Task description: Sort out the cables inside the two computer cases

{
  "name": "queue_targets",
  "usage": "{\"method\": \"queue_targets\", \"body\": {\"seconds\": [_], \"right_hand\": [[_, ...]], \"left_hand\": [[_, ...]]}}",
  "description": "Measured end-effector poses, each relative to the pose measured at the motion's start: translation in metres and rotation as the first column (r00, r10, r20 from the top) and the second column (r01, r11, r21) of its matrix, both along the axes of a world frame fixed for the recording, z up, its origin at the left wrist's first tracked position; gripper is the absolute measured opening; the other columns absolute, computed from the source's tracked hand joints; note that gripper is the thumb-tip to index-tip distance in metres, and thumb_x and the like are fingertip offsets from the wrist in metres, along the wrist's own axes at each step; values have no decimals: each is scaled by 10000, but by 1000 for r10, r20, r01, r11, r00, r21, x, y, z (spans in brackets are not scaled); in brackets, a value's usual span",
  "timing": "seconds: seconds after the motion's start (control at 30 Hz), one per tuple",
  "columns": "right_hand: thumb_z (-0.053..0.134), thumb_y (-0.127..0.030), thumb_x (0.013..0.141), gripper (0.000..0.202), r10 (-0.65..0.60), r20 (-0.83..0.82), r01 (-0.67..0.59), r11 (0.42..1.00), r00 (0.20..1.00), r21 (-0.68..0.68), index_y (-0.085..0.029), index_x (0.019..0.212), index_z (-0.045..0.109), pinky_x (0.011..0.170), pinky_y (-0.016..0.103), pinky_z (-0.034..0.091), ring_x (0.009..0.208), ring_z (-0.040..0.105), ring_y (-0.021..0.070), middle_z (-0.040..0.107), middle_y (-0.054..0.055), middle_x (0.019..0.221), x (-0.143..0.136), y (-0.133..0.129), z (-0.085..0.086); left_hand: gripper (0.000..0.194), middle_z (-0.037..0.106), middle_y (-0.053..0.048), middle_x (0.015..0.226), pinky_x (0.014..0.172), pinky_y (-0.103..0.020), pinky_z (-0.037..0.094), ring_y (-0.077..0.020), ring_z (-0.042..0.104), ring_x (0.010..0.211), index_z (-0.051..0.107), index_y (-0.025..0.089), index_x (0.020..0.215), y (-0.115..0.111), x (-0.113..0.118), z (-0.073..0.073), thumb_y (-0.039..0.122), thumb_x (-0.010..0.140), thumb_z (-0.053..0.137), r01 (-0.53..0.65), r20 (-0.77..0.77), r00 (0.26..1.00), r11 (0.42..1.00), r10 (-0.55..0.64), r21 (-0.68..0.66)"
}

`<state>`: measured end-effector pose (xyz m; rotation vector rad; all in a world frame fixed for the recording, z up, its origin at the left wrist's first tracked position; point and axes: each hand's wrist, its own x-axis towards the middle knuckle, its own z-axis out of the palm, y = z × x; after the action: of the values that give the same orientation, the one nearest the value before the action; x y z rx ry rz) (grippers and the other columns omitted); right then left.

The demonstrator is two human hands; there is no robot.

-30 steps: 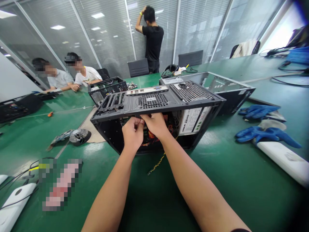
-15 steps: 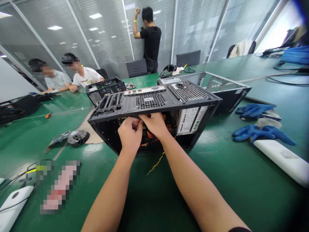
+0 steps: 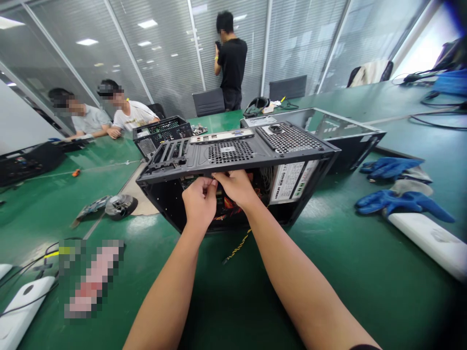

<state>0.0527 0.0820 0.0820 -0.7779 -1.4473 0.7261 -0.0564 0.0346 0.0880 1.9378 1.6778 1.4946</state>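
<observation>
At the centre of the frame, a black metal computer case (image 3: 237,165) lies on its side on the green desk (image 3: 346,272), its open side facing the camera. The left hand (image 3: 200,201) and right hand (image 3: 236,187) meet at its opening, fingers curled and pinching something small just under the top edge, too hidden to name. Working well here seems to mean keeping the grip light and clear of the sharp rim; inside the case sit a grey power supply box (image 3: 290,180), orange-red parts and a yellow-black twisted cable (image 3: 237,248) trailing out onto the desk.
</observation>
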Motion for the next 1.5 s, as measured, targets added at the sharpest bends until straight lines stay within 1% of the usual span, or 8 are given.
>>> {"method": "queue_targets", "body": {"seconds": [0.1,0.23,0.33,0.6,0.83,0.93,1.13,1.5], "right_hand": [[542,-266,782,171,-45,32,45,999,998,5,-200,629,502,685,295,412,690,537,168,554,-12,637,0,-3,3],[551,-296,784,225,-155,147,161,987,977,-28,-207,595,468,583,286,345,591,478,154,486,-24,549,1,-8,8],[555,-306,787,242,-183,187,192,981,965,-32,-209,587,459,553,287,312,555,459,147,468,-27,528,2,-10,9],[514,-272,796,211,-125,174,128,992,977,-8,-205,604,455,590,292,336,587,493,150,501,-22,571,2,-7,7],[543,-279,786,189,-180,158,185,983,971,-14,-203,616,507,597,301,355,597,517,169,532,-9,573,1,-8,6],[551,-280,780,204,-163,150,169,985,975,-26,-207,597,499,599,300,368,595,509,169,523,-10,556,1,-8,7],[551,-280,786,228,-102,152,110,993,983,-49,-204,582,482,606,298,378,595,495,158,523,-8,572,2,-7,6],[507,-262,813,161,-55,173,55,998,983,4,-206,662,510,746,317,429,730,561,190,589,7,670,5,-5,5]], "left_hand": [[147,701,-12,701,585,-228,449,-130,623,595,668,165,776,1,-1,-2,244,840,562,-6,-42,999,1000,7,25],[133,710,-24,739,631,-242,462,-150,653,668,662,167,774,2,-2,-4,236,838,567,-6,-92,996,997,13,83],[137,709,-26,737,633,-245,464,-154,657,676,658,168,771,3,-2,-4,232,842,559,3,-103,995,997,6,82],[155,698,-10,697,600,-237,451,-137,640,611,662,170,796,1,-3,-1,216,854,525,37,-63,997,999,-37,3],[84,670,-7,706,653,-249,462,-143,623,653,629,177,749,0,-2,0,213,813,590,-36,-136,989,993,51,114],[92,651,-4,691,659,-251,451,-138,597,640,625,178,727,0,-2,0,212,809,603,-50,-173,982,987,77,153],[156,669,-22,736,647,-249,444,-148,616,675,643,172,774,2,-5,-4,214,873,529,-2,-188,982,992,26,130],[164,697,-37,767,644,-251,460,-160,638,694,659,173,797,0,-4,-2,245,872,532,11,-176,984,997,3,81]]}}
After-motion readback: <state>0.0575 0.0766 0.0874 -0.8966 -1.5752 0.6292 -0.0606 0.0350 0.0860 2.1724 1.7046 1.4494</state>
